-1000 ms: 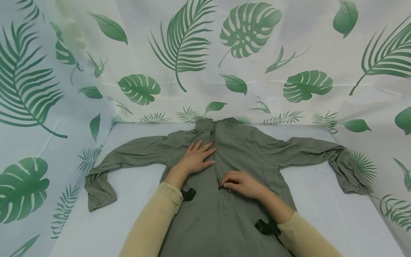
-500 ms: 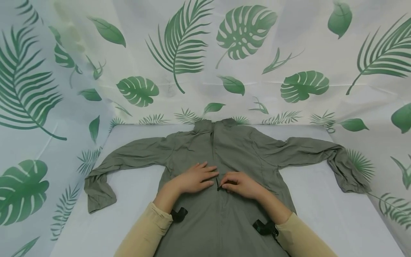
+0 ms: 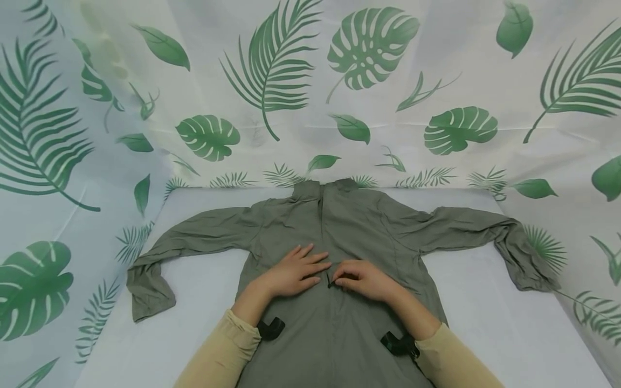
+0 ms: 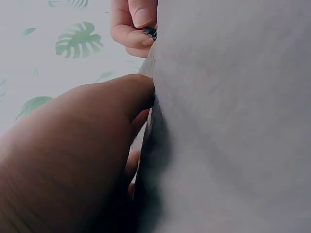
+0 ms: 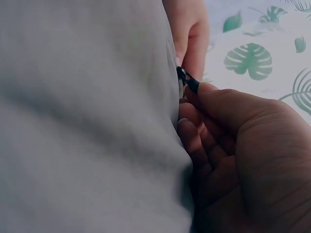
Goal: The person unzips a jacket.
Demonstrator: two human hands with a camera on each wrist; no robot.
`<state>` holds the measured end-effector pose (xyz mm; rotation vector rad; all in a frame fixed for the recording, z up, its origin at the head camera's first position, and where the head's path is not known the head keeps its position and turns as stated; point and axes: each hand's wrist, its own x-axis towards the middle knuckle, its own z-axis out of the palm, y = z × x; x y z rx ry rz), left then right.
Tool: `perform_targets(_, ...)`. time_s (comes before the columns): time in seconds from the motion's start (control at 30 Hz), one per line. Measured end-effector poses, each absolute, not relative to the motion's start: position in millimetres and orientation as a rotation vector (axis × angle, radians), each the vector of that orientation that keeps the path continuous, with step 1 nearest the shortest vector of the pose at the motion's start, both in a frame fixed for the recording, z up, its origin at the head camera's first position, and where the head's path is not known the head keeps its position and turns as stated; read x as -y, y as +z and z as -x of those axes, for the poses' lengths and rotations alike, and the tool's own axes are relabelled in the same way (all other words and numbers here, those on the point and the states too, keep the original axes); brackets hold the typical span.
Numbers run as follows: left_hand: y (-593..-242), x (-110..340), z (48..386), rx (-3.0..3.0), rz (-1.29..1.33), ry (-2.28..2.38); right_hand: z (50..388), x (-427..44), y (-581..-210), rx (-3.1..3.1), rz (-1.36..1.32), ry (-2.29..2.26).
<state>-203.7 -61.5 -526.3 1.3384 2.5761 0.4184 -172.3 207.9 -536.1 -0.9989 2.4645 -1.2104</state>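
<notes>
A grey-green long-sleeved jacket [image 3: 291, 334] lies spread front up, collar away from the person. Its front zipper has a small black pull [image 3: 330, 284] at mid-chest. The right hand [image 3: 366, 279] pinches this pull between thumb and forefinger; in the right wrist view the black zipper pull [image 5: 192, 84] shows at the thumb tip. Flat on the jacket just left of the zipper rests the left hand [image 3: 293, 272], fingers spread. From the left wrist camera, the left hand [image 4: 82, 141] lies against the cloth and the right hand's fingers [image 4: 142, 17] hold the pull.
The jacket lies on a white table [image 3: 504, 334], its sleeves stretched to both sides with the cuffs bent down. Behind and beside the table hangs a white curtain [image 3: 301, 151] with green leaf prints. A black camera mount [image 3: 399, 344] sits at each wrist.
The left hand has moved down the jacket from the upper chest to beside the zipper pull. The right hand has stayed on the pull at nearly the same place.
</notes>
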Motion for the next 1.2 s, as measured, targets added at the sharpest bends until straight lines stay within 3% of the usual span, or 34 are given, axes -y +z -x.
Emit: perform_targets(1.2, -535.0, 63.1, 206.9, -2.642, -1.339, 0.293, 162.0, -197.9, -517.8, -2.603, 1.063, -1.106)
